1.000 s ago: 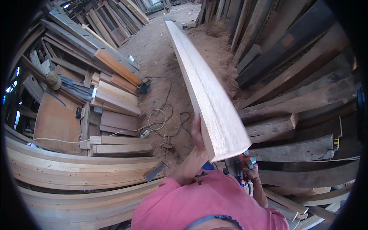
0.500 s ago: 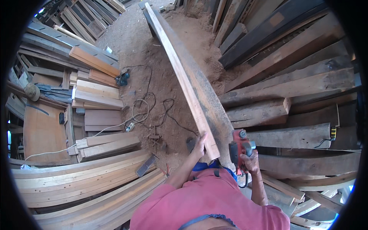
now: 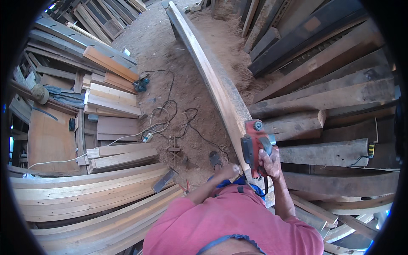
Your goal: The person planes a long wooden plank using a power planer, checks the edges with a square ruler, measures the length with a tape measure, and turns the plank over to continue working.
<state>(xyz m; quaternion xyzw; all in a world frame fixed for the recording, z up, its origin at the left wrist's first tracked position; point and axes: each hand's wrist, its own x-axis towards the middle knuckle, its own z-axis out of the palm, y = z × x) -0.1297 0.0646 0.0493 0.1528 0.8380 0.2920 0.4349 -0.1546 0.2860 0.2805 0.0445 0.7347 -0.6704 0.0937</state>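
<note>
A long, pale wooden batten (image 3: 217, 88) lies along a narrow bench (image 3: 238, 102) dusted with sawdust, running away from my body. My right hand (image 3: 270, 163) is closed round the handle of a red electric hand planer (image 3: 256, 146). The planer is over the near end of the batten, covering part of it; contact with the wood is hard to make out. Just left of that end is my left hand (image 3: 232, 170). Its fingers are smeared by motion, and whether they touch the wood cannot be seen.
Stacked planks (image 3: 93, 193) and shorter boards (image 3: 112, 102) line the left side. Heavy beams (image 3: 327, 91) crowd the right. A second, teal power tool (image 3: 141, 84) sits by the boards. Looped cables (image 3: 160, 119) lie across the sawdust-covered floor (image 3: 157, 100).
My right hand has brought the planer left and forward over the batten's near end. My left hand has left its grip on the batten's side and moved nearer my body.
</note>
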